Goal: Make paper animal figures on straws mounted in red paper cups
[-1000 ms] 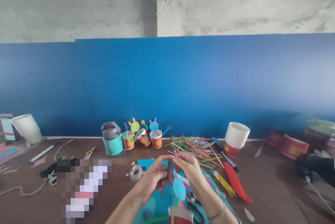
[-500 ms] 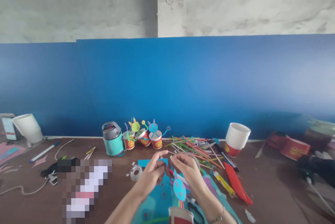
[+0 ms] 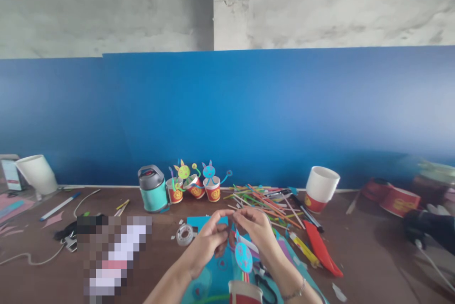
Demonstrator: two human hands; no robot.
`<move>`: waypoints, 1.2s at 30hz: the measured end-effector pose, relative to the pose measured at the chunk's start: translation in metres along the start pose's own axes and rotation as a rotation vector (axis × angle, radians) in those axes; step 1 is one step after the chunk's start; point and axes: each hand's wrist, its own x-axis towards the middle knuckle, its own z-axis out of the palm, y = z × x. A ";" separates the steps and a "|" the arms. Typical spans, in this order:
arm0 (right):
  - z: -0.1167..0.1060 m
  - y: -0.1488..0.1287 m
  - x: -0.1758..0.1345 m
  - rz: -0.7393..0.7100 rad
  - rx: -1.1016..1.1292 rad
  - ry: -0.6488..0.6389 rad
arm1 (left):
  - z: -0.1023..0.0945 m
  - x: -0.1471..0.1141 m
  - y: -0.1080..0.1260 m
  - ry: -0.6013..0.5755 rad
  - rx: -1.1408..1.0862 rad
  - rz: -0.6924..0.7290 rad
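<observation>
Over the blue sheet [image 3: 204, 285], my left hand [image 3: 210, 238] has its index finger stretched out and its thumb apart from it, the other fingers curled. Its index fingertip meets the fingertips of my right hand [image 3: 255, 229], which is closed in a pinch; whatever it pinches is too small to make out. Below and between my wrists is a blue paper cat face [image 3: 243, 257] on coloured sticks above a red and white paper cup [image 3: 245, 289], cut off by the bottom edge. Dark-handled scissors [image 3: 266, 289] lie partly hidden beside my right wrist.
A tape roll [image 3: 185, 235] lies left of my hands. Behind stand decorated paper cups [image 3: 213, 190] and a turquoise jar [image 3: 153, 190]. Coloured sticks [image 3: 263, 202], a glue tube [image 3: 304, 249], a red pouch [image 3: 322, 249] and stacked cups [image 3: 322, 188] are to the right.
My left index fingertip has moved right and now meets my right fingertips. A small pale piece seen at my right fingertips before is now hidden.
</observation>
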 end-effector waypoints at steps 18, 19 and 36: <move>0.003 0.008 -0.005 -0.085 -0.082 0.101 | 0.002 0.001 0.000 -0.008 0.058 0.059; 0.004 0.008 -0.005 -0.089 -0.077 0.104 | 0.002 0.001 0.001 -0.007 0.061 0.059; 0.009 -0.007 -0.013 -0.024 0.042 0.036 | -0.013 0.008 -0.009 0.206 0.444 0.245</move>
